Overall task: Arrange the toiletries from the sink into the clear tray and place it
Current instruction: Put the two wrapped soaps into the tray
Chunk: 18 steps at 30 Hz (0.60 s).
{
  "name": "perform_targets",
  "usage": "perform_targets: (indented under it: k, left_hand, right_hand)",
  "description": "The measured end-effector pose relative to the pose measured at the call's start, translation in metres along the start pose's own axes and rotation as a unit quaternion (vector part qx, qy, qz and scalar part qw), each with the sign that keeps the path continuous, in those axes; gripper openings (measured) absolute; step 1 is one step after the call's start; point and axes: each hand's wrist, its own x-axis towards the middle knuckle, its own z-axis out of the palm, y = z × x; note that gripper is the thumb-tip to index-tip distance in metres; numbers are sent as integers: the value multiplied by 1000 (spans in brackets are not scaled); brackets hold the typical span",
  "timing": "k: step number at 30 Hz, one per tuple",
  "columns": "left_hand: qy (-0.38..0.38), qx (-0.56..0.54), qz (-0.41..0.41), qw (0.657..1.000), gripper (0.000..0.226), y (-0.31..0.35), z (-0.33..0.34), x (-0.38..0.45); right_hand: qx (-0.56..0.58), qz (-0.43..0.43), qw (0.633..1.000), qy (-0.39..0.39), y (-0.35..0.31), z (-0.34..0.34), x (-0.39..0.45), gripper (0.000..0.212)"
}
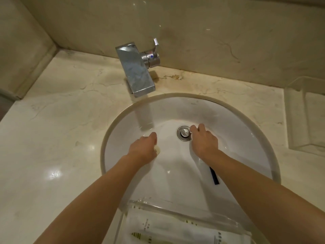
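Both my hands reach down into the white sink (228, 120). My left hand (145, 147) has its fingers curled round a small cream toiletry item (157, 149), only its end showing. My right hand (204, 140) is beside the drain (184, 133) and grips one end of a clear packet with a dark comb-like strip (214, 176), which trails back under my wrist. The clear tray (175, 208) rests on the sink's near rim at the bottom of the view, with white sachets (158, 228) lying in it.
A chrome faucet (136, 67) overhangs the back of the basin, its lever at the wall. The marble counter (58, 124) surrounds the sink. A second clear tray (306, 118) stands on the counter at the far right.
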Motion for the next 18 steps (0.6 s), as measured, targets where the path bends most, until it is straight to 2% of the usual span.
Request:
perform_targets:
  k: [4,6,7,8,9,12,15,18]
  left_hand:
    - [-5,-152,-40,988,23,-1,-5,-5]
    - [-7,-245,-49,968,23,4,-12,-13]
    - [-6,-287,-52,956,24,8,-17,-17]
    - [-4,-319,-51,946,25,12,-22,-22]
    - [-2,-342,-50,938,25,16,-27,-27]
    - [-9,-408,-47,912,24,28,-44,-39]
    - [-32,-473,-51,879,22,41,-57,-52]
    - [-57,-548,-52,833,19,50,-65,-68]
  right_hand:
    - [40,-2,999,11,5,-3,-8,39]
    - [164,-5,986,23,6,-7,-13,38]
    - [255,1,967,19,5,-11,-16,37]
    - [360,17,933,8,2,-17,-21,33]
    - [468,40,883,-10,-1,-24,-26,28]
    - [685,91,716,-98,-10,-45,-46,25]
    - [790,93,587,-150,-14,-59,-64,25]
    - [852,94,493,-151,-17,-68,-83,26]
